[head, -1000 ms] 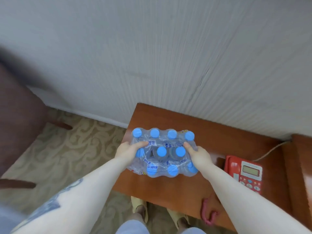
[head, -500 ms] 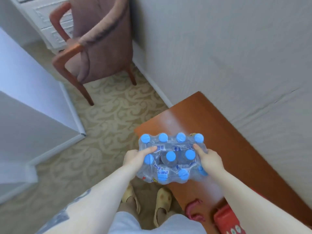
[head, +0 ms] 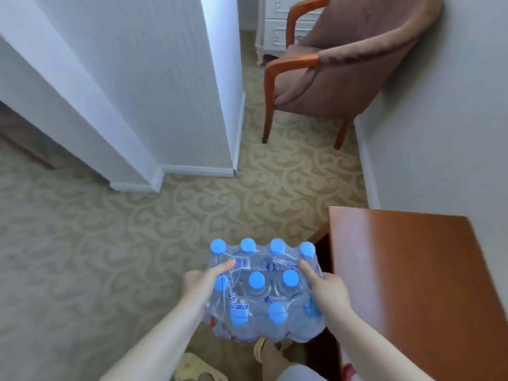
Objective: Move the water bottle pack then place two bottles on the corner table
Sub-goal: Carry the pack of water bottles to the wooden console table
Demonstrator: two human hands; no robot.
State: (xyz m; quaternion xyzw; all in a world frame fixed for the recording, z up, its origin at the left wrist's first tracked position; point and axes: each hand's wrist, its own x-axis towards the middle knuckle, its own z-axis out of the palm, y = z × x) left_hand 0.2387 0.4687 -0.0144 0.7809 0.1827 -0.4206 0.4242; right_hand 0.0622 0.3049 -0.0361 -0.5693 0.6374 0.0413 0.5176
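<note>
A shrink-wrapped water bottle pack (head: 265, 291) with several blue caps hangs in the air over the carpet, just left of the brown wooden table (head: 412, 270). My left hand (head: 200, 284) grips its left side, thumb on the top film near the barcode. Gripping the opposite side is my right hand (head: 327, 292), its thumb also on top. The pack is off the table and its underside is hidden.
A brown armchair (head: 338, 75) with wooden arms stands against the right wall ahead. A white wall corner (head: 192, 105) juts out at the left, and a white cabinet (head: 275, 26) sits far back. Patterned beige carpet (head: 110, 257) covers the floor between them. My feet show below the pack.
I have turned left with the pack held in both hands. It has left the table top and now hangs over the carpet. The red phone has gone out of view.
</note>
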